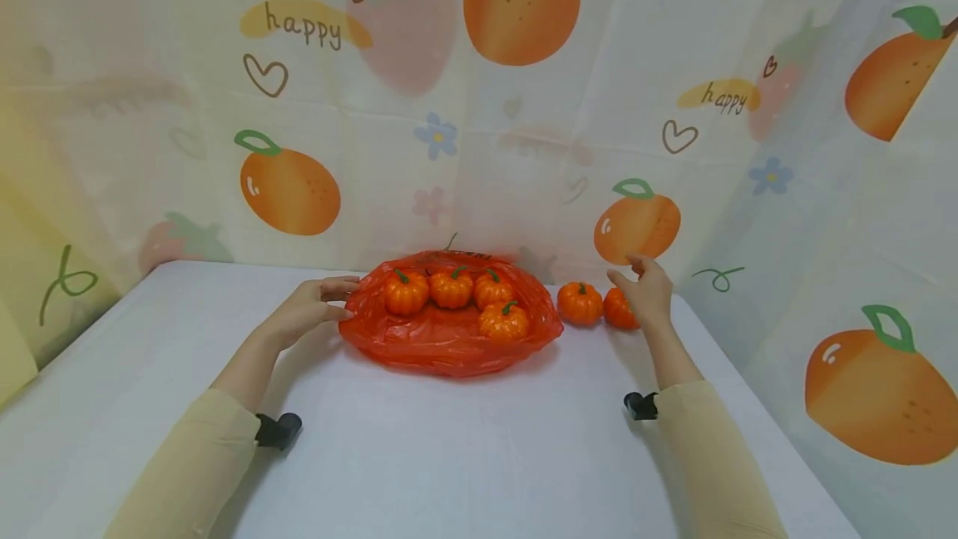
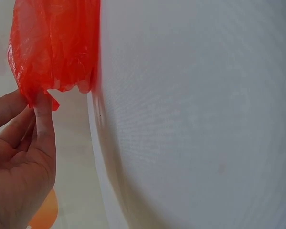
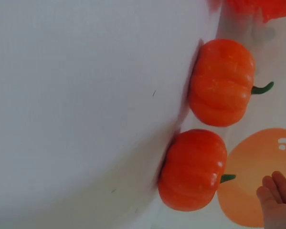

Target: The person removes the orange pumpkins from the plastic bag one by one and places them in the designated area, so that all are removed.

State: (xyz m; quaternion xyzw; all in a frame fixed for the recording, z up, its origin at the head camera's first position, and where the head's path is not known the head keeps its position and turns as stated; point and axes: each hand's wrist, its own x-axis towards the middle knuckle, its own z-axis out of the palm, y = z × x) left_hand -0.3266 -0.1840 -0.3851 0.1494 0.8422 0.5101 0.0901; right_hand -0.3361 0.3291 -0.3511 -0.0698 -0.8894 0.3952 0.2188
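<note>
An open red plastic bag [image 1: 441, 352] lies on the table with several small orange pumpkins [image 1: 407, 293] inside. My left hand [image 1: 305, 312] pinches the bag's left edge; in the left wrist view, thumb and fingers of the hand [image 2: 26, 152] hold the red film [image 2: 57, 43]. Right of the bag stand two more pumpkins, one [image 1: 580, 304] beside the bag and another [image 1: 619, 309] partly behind my right hand [image 1: 648, 294]. That hand is raised with its fingers apart, holding nothing. In the right wrist view the hand [image 3: 279, 198] is near the lower pumpkin [image 3: 194, 170], not touching it.
The white table [image 1: 464, 456] runs back to a hanging curtain [image 1: 524, 148] printed with oranges, hearts and flowers. A black band [image 1: 278, 432] is on the left sleeve and another [image 1: 640, 406] on the right.
</note>
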